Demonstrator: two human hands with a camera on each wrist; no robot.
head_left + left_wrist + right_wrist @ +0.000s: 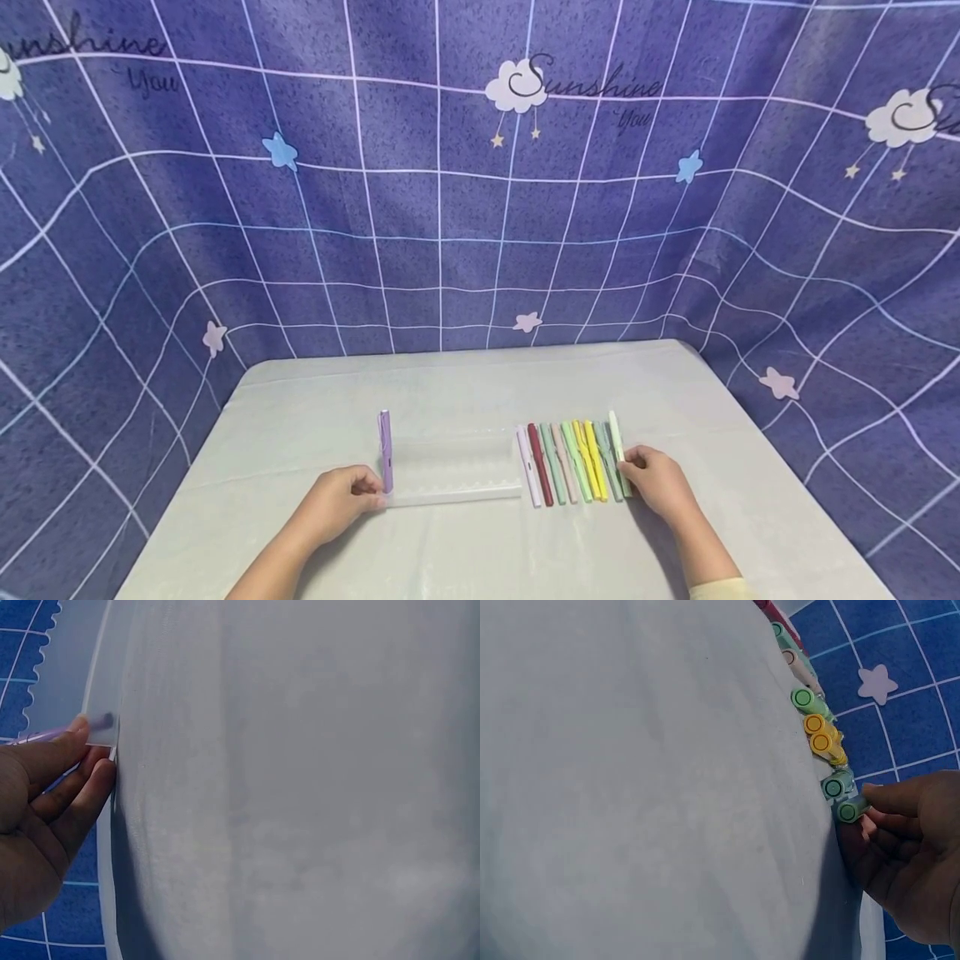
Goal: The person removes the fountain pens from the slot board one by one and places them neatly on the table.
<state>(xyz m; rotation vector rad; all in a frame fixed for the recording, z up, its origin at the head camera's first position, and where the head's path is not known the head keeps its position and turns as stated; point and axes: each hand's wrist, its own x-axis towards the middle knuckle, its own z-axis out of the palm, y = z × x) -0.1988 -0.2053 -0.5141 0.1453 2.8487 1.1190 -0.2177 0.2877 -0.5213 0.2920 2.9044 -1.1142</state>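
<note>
A clear plastic pen holder (457, 496) with a scalloped row of slots lies on the table. At its left end lies a purple pen (386, 450). My left hand (333, 504) pinches the holder's front left corner between thumb and fingers, beside the purple pen's near end, which shows through the plastic in the left wrist view. My right hand (663, 483) pinches a pale green pen (616, 437) near its lower end, at the right end of a row of pens. A grey-green pen (604, 450) lies just left of it.
Right of the holder, the row also has a lilac pen (528, 467), a dark red pen (540, 462), two yellow pens (596, 467) and several greenish or beige ones. A pale cloth covers the table (450, 558). A blue checked curtain (420, 275) surrounds its back and sides.
</note>
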